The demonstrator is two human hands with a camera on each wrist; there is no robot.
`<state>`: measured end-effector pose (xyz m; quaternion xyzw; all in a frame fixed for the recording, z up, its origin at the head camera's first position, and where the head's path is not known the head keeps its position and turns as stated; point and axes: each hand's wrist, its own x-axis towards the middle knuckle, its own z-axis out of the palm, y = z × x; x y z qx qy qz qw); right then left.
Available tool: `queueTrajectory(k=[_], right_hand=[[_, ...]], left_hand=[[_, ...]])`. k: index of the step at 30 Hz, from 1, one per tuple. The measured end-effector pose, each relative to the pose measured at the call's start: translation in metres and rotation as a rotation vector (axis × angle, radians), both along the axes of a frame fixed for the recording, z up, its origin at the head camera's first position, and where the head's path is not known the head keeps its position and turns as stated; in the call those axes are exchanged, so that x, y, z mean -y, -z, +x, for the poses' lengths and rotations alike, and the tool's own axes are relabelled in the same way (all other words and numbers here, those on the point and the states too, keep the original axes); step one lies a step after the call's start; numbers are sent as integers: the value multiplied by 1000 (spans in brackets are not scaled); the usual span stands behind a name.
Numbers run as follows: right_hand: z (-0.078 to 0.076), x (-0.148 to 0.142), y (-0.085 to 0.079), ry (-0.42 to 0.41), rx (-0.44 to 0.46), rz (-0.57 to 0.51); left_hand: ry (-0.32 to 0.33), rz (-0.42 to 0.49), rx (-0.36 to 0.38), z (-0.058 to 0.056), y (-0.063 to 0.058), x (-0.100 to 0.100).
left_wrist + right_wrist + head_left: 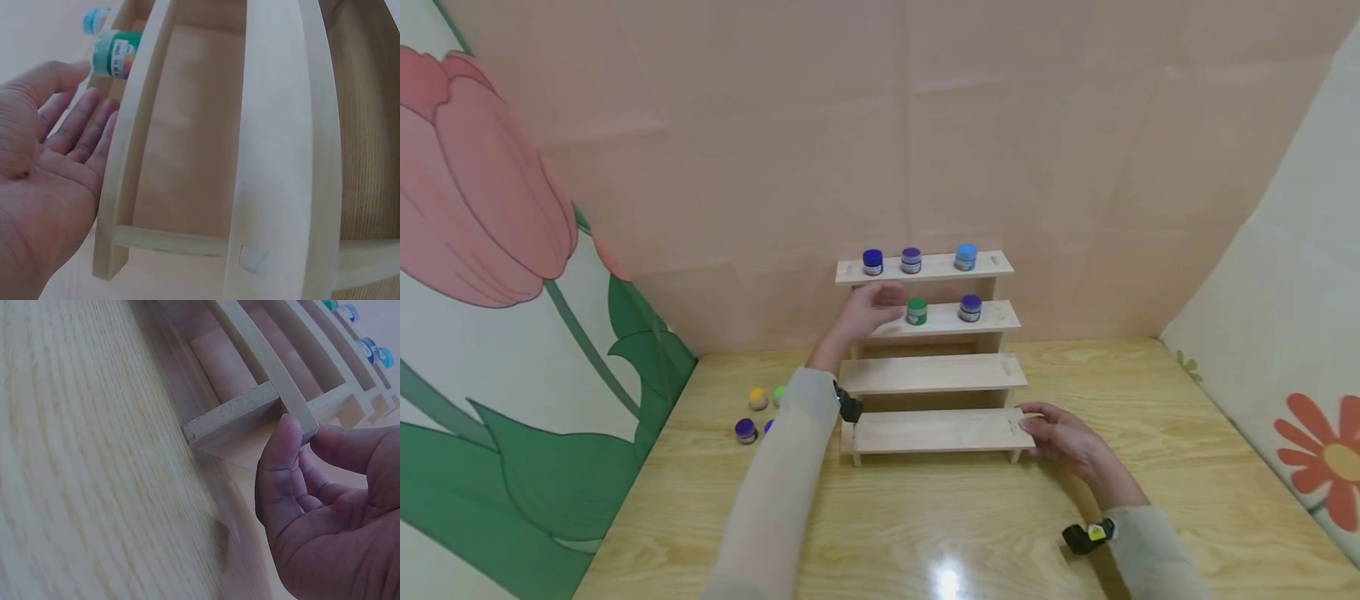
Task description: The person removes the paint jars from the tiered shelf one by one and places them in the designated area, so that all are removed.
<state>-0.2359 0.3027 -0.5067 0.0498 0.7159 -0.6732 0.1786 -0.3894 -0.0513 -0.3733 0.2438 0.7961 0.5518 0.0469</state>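
Observation:
A stepped wooden shelf (936,432) stands on the table, its several tiers rising toward the back. My left hand (868,310) is at the left end of the second tier from the top, fingers loosely extended and holding nothing. Just right of its fingertips stands a green-lidded paint jar (917,312); in the left wrist view the thumb is close to this jar (115,55). A purple-lidded jar (971,307) shares that tier. Down at the lowest tier, my right hand (1063,437) pinches the right front corner of the board between thumb and fingers, as the right wrist view shows.
On the top tier are a dark blue jar (872,262), a purple jar (911,260) and a light blue jar (966,257). Left of the shelf, a yellow jar (758,398), a light green jar (778,395) and purple-lidded jars (746,430) stand on the table, partly behind the left sleeve.

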Motion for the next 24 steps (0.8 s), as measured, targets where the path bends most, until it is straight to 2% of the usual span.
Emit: queueTrajectory(k=[4,9,16,24], right_hand=[[0,1,-1,4,-3,-14],[1,1,-1,-10,-14,-29],[0,1,1,-19,-20,-38],[-1,1,2,-27,-18,-51]], left_hand=[[17,-15,7,-3,1,-3],[44,-53,0,-1,1,-6],[45,-149,-12,4,-3,-10],[10,-154,14,5,-2,-11]])
